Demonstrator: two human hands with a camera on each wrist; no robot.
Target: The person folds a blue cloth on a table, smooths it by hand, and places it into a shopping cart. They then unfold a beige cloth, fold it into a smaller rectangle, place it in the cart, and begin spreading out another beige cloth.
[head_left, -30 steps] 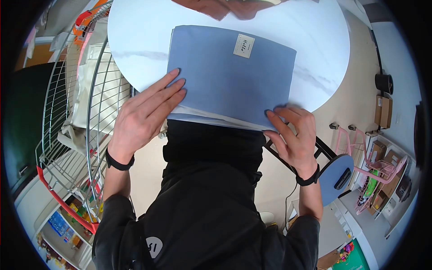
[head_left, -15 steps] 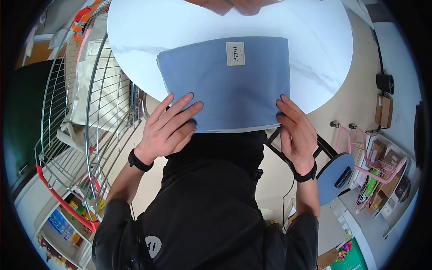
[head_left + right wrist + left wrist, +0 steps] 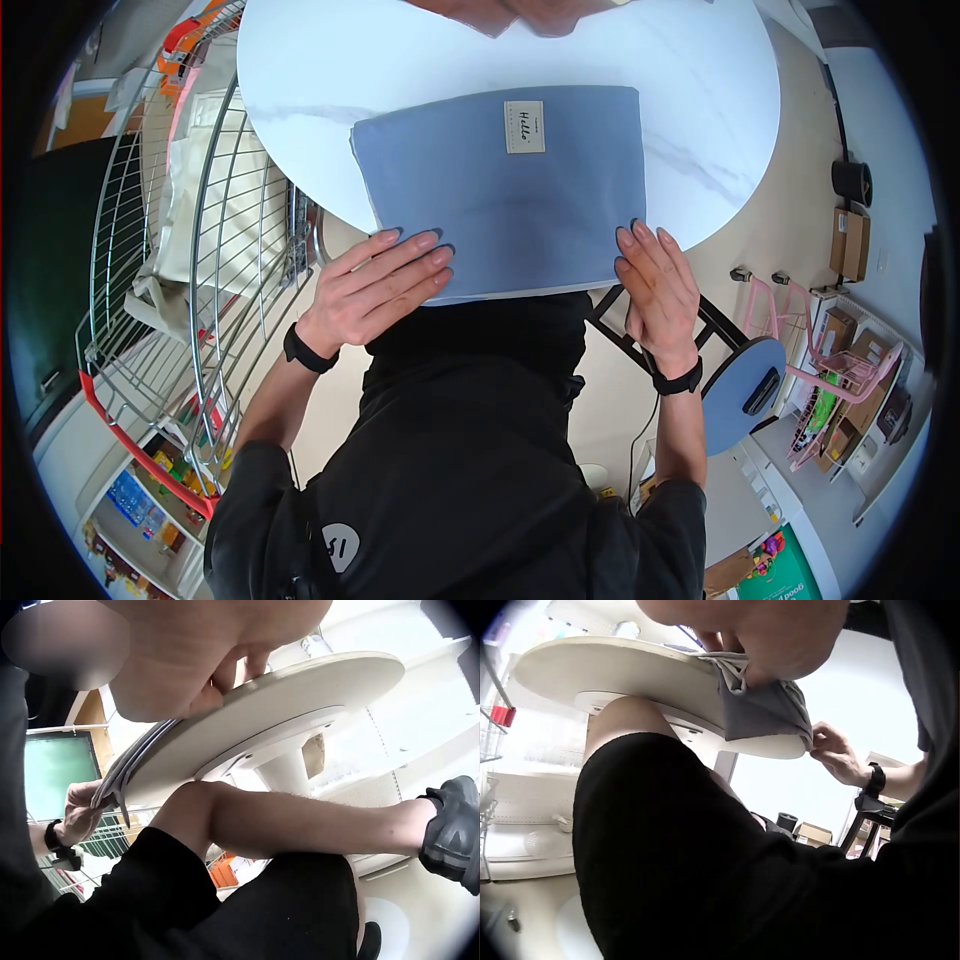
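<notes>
A folded blue cloth (image 3: 500, 215) lies across the near edge of a round white table (image 3: 310, 70), its white label (image 3: 524, 127) reading "Hello". My left hand (image 3: 375, 290) holds the near left corner, fingers stretched over the top; in the left wrist view its thumb is against the fabric that hangs over the edge. At the near right corner my right hand (image 3: 660, 295) holds the cloth's side, fingers on top. The right wrist view shows that hand's thumb low at the table rim. Several layers of the cloth (image 3: 139, 757) show there, with my left hand at the far end.
Brown material (image 3: 520, 12) lies at the table's far edge. A wire shopping cart (image 3: 205, 250) with cream fabric stands close on the left. To the right are a stool with a round blue seat (image 3: 745, 395) and a pink basket cart (image 3: 845, 385). My knees are under the tabletop.
The cloth has turned so its far edge lies straighter, and it has slid slightly toward my body. My left hand has moved right and nearer me, and the fingers of both hands now lie flatter.
</notes>
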